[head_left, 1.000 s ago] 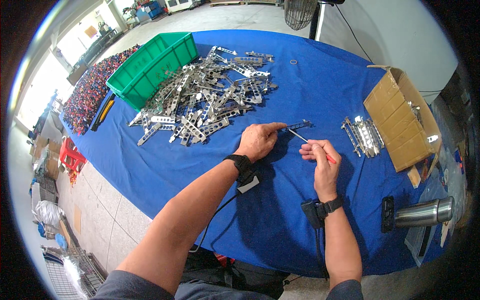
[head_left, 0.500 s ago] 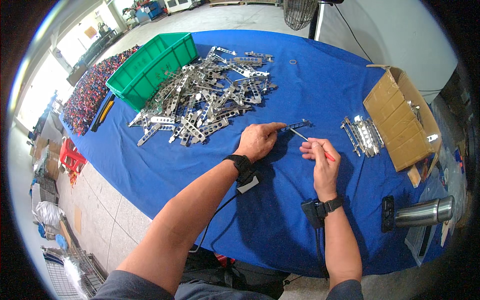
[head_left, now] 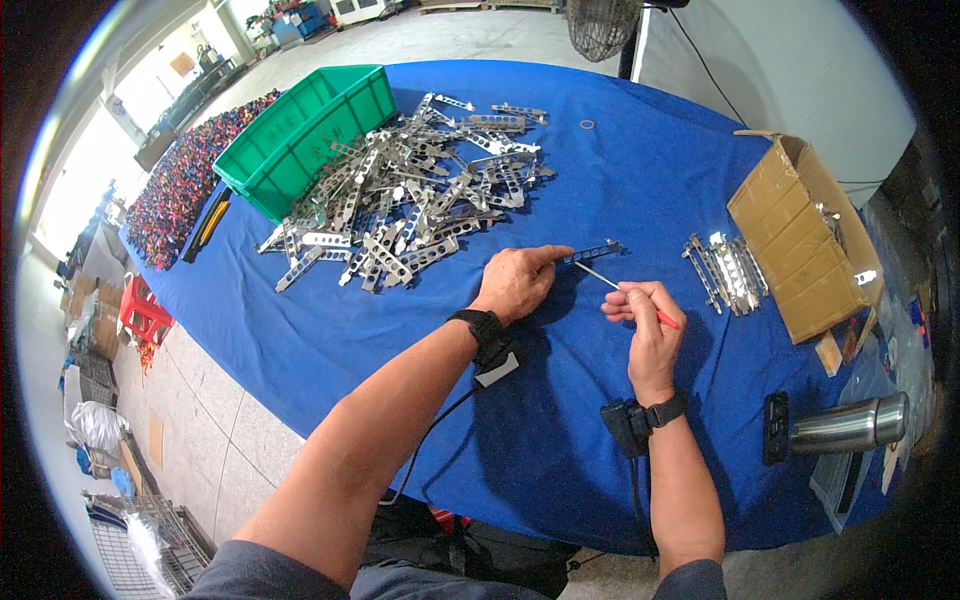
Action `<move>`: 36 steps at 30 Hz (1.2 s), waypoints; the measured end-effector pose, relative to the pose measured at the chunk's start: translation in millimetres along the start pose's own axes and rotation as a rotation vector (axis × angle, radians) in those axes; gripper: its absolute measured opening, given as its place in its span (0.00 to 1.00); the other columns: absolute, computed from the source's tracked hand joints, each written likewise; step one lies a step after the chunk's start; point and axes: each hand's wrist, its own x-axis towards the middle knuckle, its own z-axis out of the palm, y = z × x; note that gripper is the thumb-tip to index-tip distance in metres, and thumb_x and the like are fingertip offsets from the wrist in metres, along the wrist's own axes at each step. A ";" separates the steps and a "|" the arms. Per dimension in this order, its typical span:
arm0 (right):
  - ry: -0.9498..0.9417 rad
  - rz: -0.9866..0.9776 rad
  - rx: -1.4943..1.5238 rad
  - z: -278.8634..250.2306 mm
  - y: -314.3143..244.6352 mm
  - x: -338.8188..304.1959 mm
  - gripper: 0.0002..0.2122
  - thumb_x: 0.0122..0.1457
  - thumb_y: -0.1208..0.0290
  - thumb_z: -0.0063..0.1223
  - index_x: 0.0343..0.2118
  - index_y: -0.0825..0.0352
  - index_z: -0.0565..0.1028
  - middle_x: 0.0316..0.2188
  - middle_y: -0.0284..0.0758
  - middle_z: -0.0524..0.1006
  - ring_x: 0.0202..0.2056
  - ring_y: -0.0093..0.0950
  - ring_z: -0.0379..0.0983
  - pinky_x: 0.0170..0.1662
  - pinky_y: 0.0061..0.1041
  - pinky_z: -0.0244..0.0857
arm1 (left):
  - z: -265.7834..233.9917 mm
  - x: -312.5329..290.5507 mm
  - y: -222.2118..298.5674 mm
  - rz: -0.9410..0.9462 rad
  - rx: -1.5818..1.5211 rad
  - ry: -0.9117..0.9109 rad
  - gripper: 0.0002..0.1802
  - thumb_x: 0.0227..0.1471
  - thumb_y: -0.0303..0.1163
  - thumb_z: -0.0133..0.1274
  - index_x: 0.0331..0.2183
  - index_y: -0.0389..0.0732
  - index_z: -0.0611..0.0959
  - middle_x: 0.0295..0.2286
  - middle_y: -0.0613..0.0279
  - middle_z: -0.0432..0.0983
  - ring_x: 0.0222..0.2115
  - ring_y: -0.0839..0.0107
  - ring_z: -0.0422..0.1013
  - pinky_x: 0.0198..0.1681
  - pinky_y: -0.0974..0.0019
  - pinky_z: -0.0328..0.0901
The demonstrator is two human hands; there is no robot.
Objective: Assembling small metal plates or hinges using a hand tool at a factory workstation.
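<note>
My left hand point(head_left: 518, 281) is closed, thumb and index finger at the near-left end of a slim perforated metal bracket point(head_left: 601, 250), which extends to the right over the blue cloth. My right hand point(head_left: 648, 326) grips a thin tool point(head_left: 598, 274) with a metal shaft and a red handle. Its tip points up and left, close to the bracket's lower edge by my left fingertips. Whether tip and bracket touch is too small to tell. Beyond my left hand lies a big loose heap of similar metal brackets point(head_left: 400, 200).
A green plastic crate point(head_left: 300, 150) stands behind the heap. To the right, a row of brackets point(head_left: 728, 274) lies beside an open cardboard box point(head_left: 795, 240). A steel flask point(head_left: 850, 424) rests at the right edge. Many small multicoloured pieces point(head_left: 195, 180) cover the far left.
My right hand has shifted slightly right and down, drawing the tool a little back from the bracket. My left hand and the bracket stay in place.
</note>
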 end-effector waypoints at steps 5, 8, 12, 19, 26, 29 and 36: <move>-0.042 -0.008 0.020 14.0 0.6 -1.2 0.11 0.66 0.72 0.43 0.39 0.74 0.76 0.33 0.41 0.80 0.34 0.27 0.78 0.39 0.25 0.73 | -2.6 1.6 3.1 -0.065 0.033 -0.065 0.18 0.52 0.31 0.47 0.44 0.52 0.84 0.24 0.50 0.79 0.27 0.52 0.76 0.33 0.52 0.69; -0.042 0.006 -0.001 11.8 2.2 -2.6 0.11 0.66 0.71 0.44 0.39 0.74 0.76 0.33 0.41 0.80 0.35 0.28 0.78 0.40 0.25 0.73 | -4.7 1.4 6.9 -0.091 0.027 -0.079 0.18 0.51 0.31 0.47 0.44 0.52 0.84 0.24 0.49 0.79 0.27 0.51 0.76 0.33 0.52 0.70; -0.003 -0.002 0.018 10.1 5.1 0.0 0.11 0.66 0.71 0.44 0.39 0.74 0.76 0.33 0.41 0.80 0.35 0.27 0.78 0.39 0.25 0.72 | -1.6 0.8 4.3 -0.072 0.026 -0.056 0.18 0.51 0.31 0.47 0.44 0.53 0.84 0.24 0.49 0.79 0.27 0.51 0.76 0.33 0.52 0.70; -0.072 -0.045 -0.027 9.4 3.0 -1.5 0.11 0.66 0.71 0.43 0.38 0.74 0.76 0.33 0.41 0.80 0.35 0.27 0.78 0.39 0.24 0.72 | -0.5 0.2 -1.6 -0.023 0.040 -0.022 0.17 0.53 0.31 0.48 0.44 0.51 0.84 0.19 0.50 0.75 0.19 0.57 0.73 0.26 0.57 0.67; -0.018 -0.066 -0.040 15.7 1.0 -2.0 0.11 0.66 0.72 0.44 0.37 0.73 0.76 0.33 0.41 0.80 0.34 0.27 0.79 0.38 0.24 0.72 | -5.3 0.6 7.5 -0.094 0.021 -0.077 0.18 0.51 0.31 0.47 0.44 0.51 0.84 0.25 0.49 0.79 0.27 0.51 0.76 0.33 0.52 0.69; -0.020 -0.034 -0.049 11.1 2.7 -1.5 0.10 0.65 0.72 0.44 0.38 0.73 0.76 0.33 0.41 0.80 0.35 0.27 0.79 0.38 0.24 0.72 | 0.1 0.5 1.7 -0.027 0.018 -0.029 0.17 0.53 0.31 0.48 0.44 0.50 0.84 0.20 0.50 0.76 0.20 0.57 0.74 0.26 0.57 0.67; -0.032 -0.057 -0.049 15.2 1.0 -2.0 0.10 0.65 0.72 0.44 0.38 0.73 0.76 0.32 0.41 0.80 0.34 0.27 0.79 0.38 0.24 0.72 | 1.0 0.6 -2.3 0.008 0.029 -0.015 0.17 0.52 0.30 0.48 0.44 0.50 0.84 0.20 0.50 0.76 0.21 0.55 0.74 0.27 0.55 0.68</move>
